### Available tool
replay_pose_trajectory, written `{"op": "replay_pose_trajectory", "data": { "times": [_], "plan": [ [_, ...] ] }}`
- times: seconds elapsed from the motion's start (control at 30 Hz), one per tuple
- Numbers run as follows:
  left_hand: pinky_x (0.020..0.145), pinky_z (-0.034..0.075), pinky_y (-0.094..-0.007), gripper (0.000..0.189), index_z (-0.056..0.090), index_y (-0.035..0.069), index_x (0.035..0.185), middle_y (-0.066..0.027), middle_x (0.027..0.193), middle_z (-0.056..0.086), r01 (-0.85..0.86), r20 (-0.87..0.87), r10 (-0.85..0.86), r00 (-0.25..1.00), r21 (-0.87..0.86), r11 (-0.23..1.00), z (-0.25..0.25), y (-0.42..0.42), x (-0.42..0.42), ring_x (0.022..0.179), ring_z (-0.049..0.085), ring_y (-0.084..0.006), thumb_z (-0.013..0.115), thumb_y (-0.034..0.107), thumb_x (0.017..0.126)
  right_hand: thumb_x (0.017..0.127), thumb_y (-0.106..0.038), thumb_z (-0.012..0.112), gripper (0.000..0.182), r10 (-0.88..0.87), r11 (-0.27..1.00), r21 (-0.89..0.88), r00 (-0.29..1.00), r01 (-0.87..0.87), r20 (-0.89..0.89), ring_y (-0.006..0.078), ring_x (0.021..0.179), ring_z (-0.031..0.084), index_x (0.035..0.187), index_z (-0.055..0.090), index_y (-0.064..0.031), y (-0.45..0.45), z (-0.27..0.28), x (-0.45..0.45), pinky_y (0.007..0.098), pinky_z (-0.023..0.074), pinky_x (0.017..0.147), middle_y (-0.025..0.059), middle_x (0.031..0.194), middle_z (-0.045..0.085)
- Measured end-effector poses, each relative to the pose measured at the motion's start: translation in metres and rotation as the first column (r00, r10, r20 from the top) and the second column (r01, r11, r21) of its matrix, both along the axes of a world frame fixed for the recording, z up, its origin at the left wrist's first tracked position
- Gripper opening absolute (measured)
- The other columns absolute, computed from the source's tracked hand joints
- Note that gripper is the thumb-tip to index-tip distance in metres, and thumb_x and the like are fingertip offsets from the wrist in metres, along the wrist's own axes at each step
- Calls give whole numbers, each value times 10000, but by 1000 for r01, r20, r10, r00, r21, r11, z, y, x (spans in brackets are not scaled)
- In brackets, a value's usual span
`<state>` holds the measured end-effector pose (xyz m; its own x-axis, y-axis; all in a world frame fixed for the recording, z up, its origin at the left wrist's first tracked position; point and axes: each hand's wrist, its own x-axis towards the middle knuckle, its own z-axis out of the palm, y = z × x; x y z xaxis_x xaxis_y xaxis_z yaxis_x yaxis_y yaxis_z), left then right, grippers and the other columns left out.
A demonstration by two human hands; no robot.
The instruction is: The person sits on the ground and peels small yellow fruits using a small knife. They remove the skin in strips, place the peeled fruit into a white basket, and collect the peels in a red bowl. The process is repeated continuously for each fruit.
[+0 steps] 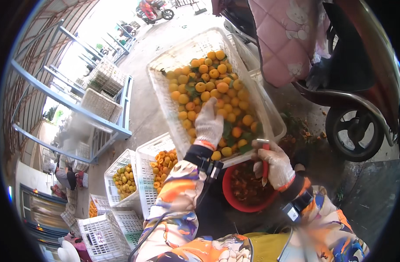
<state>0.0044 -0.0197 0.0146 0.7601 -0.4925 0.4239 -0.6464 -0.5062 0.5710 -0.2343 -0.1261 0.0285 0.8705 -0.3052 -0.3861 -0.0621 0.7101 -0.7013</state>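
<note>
My left hand (209,122), in a white knit glove, is over whole apricots (214,73) with a few green leaves among them. Its fingers reach in among the fruit; whether they grip one is unclear. The apricots lie in a large white plastic crate (164,98) tilted before me. My right hand (277,163), also gloved, is closed around a small red-handled tool (266,162) with metal at both ends. It is close to the crate's near right corner. Below that hand stands a red basin (231,196) holding brownish scraps, partly hidden by the hand.
At left, one white crate (144,154) holds halved apricots (162,163), another (110,173) more fruit. Lower left are white crates (101,235). A blue metal frame (88,113) carries crates. At right stands a scooter (354,131) with a pink quilted cover (282,39). People work at far left.
</note>
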Motion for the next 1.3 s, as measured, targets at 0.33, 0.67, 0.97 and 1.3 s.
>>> {"op": "replay_pose_trajectory", "data": {
  "times": [0.33, 0.67, 0.97, 1.3],
  "plan": [
    [1075, 416, -404, 652, 459, 129, 1446, -157, 1396, 539, -175, 110, 138, 984, 694, 698, -12, -119, 96, 1316, 495, -297, 684, 223, 842, 942, -92, 605, 346, 28, 990, 141, 997, -18, -72, 88, 598, 556, 1281, 559, -35, -20, 23, -2, 220, 442, 524, 40, 875, 615],
    [750, 535, -373, 496, 484, 92, 1323, -128, 1113, 630, -206, -690, -689, 223, -724, 658, 10, -26, -12, 920, 649, -276, 597, 76, 840, 929, -57, 577, 340, -66, 997, -31, 996, 68, 66, 103, 658, 575, 1267, 566, -30, -23, 31, -7, 232, 470, 599, 26, 958, 589],
    [745, 448, -338, 594, 476, 130, 1389, -102, 1137, 625, -368, -636, -763, 116, -741, 561, 23, 38, -131, 881, 577, -211, 612, 234, 820, 981, -199, 581, 191, 100, 622, -781, 995, -52, 13, 289, 829, 680, 1115, 587, -63, 8, 32, -3, 365, 517, 737, 156, 868, 662],
    [841, 545, -437, 560, 494, 87, 1338, -121, 1150, 615, -402, -657, -737, 156, -724, 560, 18, 43, -137, 971, 624, -295, 567, 180, 790, 951, -276, 630, 226, 34, 340, -935, 995, -100, -94, 421, 847, 658, 1079, 592, -94, 22, 20, 8, 474, 520, 694, 197, 854, 671]
  ]
}}
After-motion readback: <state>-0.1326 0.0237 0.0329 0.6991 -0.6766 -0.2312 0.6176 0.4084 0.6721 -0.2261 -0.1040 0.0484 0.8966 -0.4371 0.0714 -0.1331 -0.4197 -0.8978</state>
